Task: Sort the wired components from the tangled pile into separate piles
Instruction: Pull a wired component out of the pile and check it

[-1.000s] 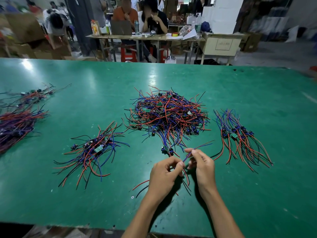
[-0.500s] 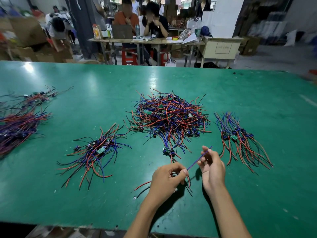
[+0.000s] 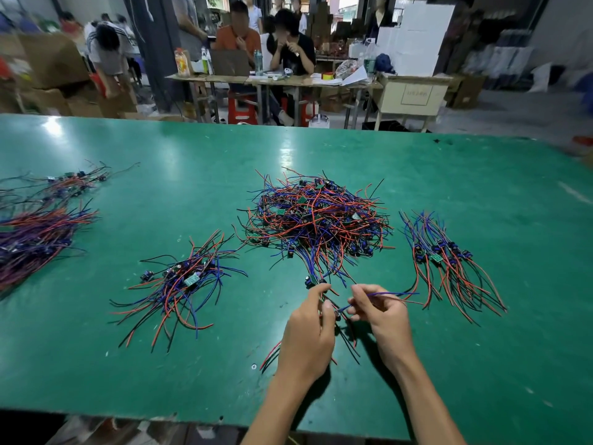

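A tangled pile (image 3: 317, 216) of red, blue and black wired components lies mid-table. In front of it my left hand (image 3: 309, 332) grips one wired component, whose red and black leads (image 3: 271, 356) trail out beneath the hand. My right hand (image 3: 383, 316) pinches that component's blue wire (image 3: 393, 294), which sticks out to the right. A small sorted pile (image 3: 181, 279) lies to the left of my hands, another sorted pile (image 3: 449, 263) to the right.
At the far left of the green table (image 3: 192, 380) lie two more wire bundles (image 3: 35, 232). The table's near edge runs just below my forearms. Beyond the far edge, people sit at a desk (image 3: 272, 80) among boxes.
My hands have drawn closer together. The right hand slid back along the blue wire toward the left hand, and the wire now points right instead of slanting up.
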Action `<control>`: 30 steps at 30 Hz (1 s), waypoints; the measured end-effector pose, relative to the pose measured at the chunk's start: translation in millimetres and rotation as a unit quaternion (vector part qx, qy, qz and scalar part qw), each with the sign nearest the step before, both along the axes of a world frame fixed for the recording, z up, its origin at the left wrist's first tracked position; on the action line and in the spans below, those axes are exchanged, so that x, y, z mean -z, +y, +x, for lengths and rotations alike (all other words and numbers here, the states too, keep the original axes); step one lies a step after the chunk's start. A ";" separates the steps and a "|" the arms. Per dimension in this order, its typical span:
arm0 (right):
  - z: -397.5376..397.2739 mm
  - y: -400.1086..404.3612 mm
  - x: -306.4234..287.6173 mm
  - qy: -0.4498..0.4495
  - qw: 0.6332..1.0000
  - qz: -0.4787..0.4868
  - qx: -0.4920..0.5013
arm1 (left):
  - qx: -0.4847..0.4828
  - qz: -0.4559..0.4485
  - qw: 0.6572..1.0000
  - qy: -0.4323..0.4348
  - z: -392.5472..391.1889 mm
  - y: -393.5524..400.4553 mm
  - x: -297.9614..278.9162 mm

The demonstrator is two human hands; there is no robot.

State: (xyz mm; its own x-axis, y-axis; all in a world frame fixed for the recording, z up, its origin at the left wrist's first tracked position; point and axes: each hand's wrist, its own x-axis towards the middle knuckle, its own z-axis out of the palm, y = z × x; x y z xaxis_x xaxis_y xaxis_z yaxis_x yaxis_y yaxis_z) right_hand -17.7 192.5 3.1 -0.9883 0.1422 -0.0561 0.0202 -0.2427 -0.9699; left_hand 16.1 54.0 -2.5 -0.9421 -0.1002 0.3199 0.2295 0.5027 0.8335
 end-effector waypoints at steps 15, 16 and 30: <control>-0.5 21.2 -6.9 -0.022 0.965 -0.259 -0.007 | -0.058 -0.043 0.980 0.187 8.9 -2.3 5.3; -0.2 20.8 -6.9 -0.019 0.967 -0.256 -0.012 | -0.064 -0.037 0.979 0.190 8.9 -2.7 5.5; -1.7 9.4 1.8 0.032 0.998 -0.060 -0.018 | -0.112 -0.127 0.965 0.201 3.6 -1.8 3.8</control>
